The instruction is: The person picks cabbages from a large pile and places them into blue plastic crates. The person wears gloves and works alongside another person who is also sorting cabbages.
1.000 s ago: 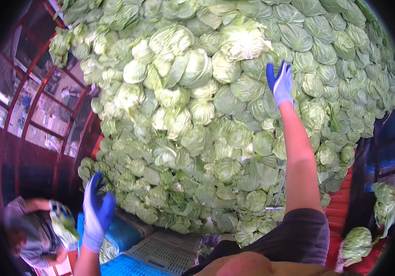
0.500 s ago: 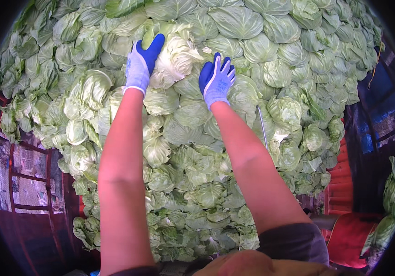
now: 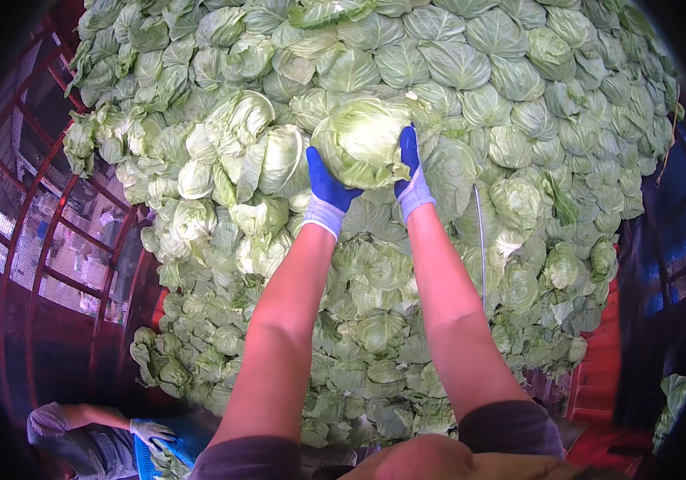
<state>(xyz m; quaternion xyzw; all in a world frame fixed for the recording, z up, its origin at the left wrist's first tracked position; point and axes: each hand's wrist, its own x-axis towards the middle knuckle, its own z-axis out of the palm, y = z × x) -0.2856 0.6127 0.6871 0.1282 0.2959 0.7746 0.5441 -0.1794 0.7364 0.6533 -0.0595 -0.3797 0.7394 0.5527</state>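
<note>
A pale green cabbage (image 3: pixel 363 142) with loose outer leaves sits between my two hands, above the heap of cabbages (image 3: pixel 447 64). On its left side, my left hand (image 3: pixel 329 192), in a blue-palmed work glove, presses with the thumb up and the fingers partly hidden underneath. My right hand (image 3: pixel 412 172), gloved alike, grips the opposite side. Several loose cabbages lie just left of my left hand, one with a curled outer leaf (image 3: pixel 281 160). To the right of my right forearm rests a thin metal rod or blade (image 3: pixel 481 248) among the leaves.
At the lower left, a co-worker's gloved hand (image 3: pixel 153 432) is on a blue crate (image 3: pixel 145 460) with leaves beside it. Dark red metal bars with mesh (image 3: pixel 59 216) run along the left. Red slats (image 3: pixel 596 352) stand at the lower right.
My hands, apart with palms turned in over the heap, have closed on both sides of a cabbage. The view has shifted, and the co-worker has come into sight at lower left.
</note>
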